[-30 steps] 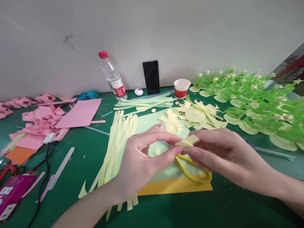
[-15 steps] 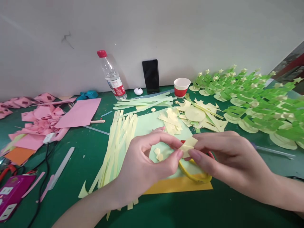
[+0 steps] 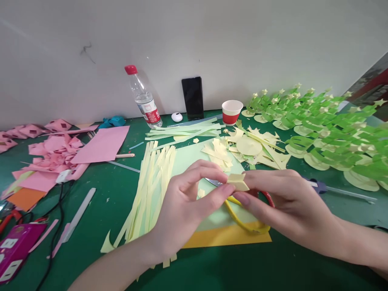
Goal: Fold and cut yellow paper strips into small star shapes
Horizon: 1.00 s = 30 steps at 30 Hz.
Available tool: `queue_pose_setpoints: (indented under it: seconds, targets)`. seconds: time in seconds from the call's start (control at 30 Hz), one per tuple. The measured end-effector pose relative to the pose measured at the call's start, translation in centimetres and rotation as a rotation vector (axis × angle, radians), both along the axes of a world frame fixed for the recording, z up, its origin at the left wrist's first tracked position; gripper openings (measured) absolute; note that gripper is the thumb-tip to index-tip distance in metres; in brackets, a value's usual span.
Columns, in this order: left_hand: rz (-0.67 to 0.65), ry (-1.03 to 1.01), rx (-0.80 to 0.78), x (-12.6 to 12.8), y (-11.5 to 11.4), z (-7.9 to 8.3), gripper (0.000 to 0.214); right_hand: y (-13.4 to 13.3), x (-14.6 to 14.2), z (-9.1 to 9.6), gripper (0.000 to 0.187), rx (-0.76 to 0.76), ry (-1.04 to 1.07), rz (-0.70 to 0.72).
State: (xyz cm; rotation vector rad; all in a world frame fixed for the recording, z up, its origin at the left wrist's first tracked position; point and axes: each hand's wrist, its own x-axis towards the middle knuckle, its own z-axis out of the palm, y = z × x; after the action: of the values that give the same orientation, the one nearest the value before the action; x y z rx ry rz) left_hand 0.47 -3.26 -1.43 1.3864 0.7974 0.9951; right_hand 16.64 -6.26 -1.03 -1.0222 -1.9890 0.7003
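Observation:
Both hands meet over the middle of the green table [image 3: 121, 182]. My left hand [image 3: 184, 206] and my right hand [image 3: 281, 202] pinch a small folded piece of pale yellow paper [image 3: 238, 182] between thumbs and fingertips. Under the hands lie scissors with yellow and red handles [image 3: 242, 220] on a light green sheet [image 3: 188, 157] and an orange sheet [image 3: 230, 236]. Several pale yellow paper strips [image 3: 148, 190] are spread to the left of my left hand. Small yellow scraps [image 3: 218, 155] lie just beyond the hands.
Green paper spiral trees with yellow stars [image 3: 330, 129] crowd the right side. A water bottle [image 3: 142, 99], dark phone [image 3: 193, 98] and red-and-white paper cup [image 3: 232, 112] stand along the wall. Pink paper pieces [image 3: 60, 151], cables and a magenta box [image 3: 15, 246] fill the left.
The folded yellow piece has been turned and pressed flatter between the fingertips. Both hands stayed in nearly the same place over the scissors.

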Motion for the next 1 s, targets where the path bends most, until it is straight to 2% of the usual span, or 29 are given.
queue_pose_setpoints:
  seconds: [0.13,0.27,0.37,0.5,0.6,0.83,1.0]
  targets:
    - [-0.121,-0.081,-0.097,-0.11,0.05,-0.11,0.009,-0.11,0.29,-0.04,0.03,-0.1,0.091,0.023]
    - [-0.258,-0.165,-0.279,-0.19,0.25,0.15,0.029,0.01,0.61,0.32,0.032,-0.338,0.157,0.07]
    - [-0.279,-0.179,-0.407,-0.09,0.46,0.22,0.019,0.11,0.64,0.55,0.034,-0.445,0.177,0.103]
    - [-0.316,-0.092,-0.456,-0.12,0.63,0.2,0.009,-0.04,0.68,0.64,0.033,-0.477,0.167,0.085]
    - [-0.33,-0.028,-0.417,-0.25,0.62,0.21,0.007,-0.15,0.81,0.61,0.034,-0.43,0.127,0.031]
    - [-0.165,0.083,-0.072,-0.25,0.54,-0.01,0.019,-0.16,0.61,0.37,0.039,-0.269,0.043,0.007]
    - [-0.19,0.125,-0.023,-0.25,0.27,0.03,0.02,-0.15,0.56,0.14,0.038,-0.201,0.006,0.04]
